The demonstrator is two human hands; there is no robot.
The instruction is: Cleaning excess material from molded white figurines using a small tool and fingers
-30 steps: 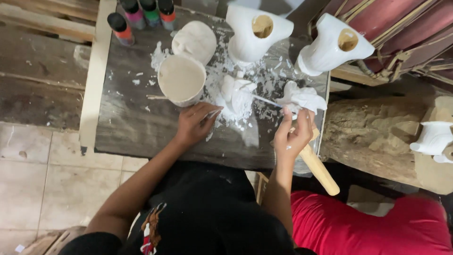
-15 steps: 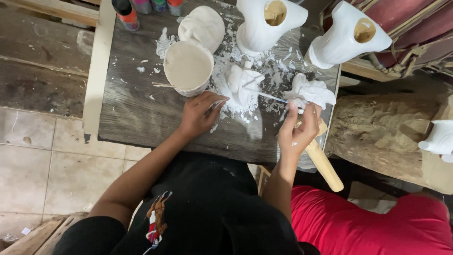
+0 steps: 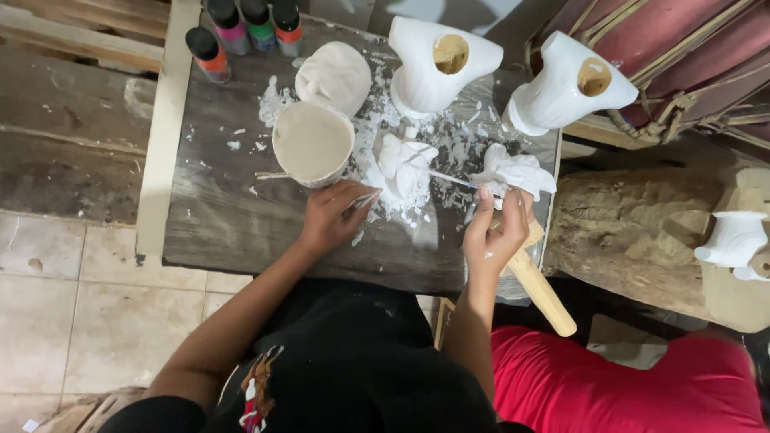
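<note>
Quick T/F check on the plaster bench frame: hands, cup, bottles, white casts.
1. The left hand rests on the dark wooden tabletop beside a small white plaster piece. True.
2. The right hand holds a thin tool pointing at that piece. True.
3. The round cup of beige mix lies tipped on its side. False: it stands upright, mouth up.
4. The small paint bottles stand at the near table edge. False: they stand at the far edge.
5. Two white hollow plaster casts stand at the far side of the table. True.
</note>
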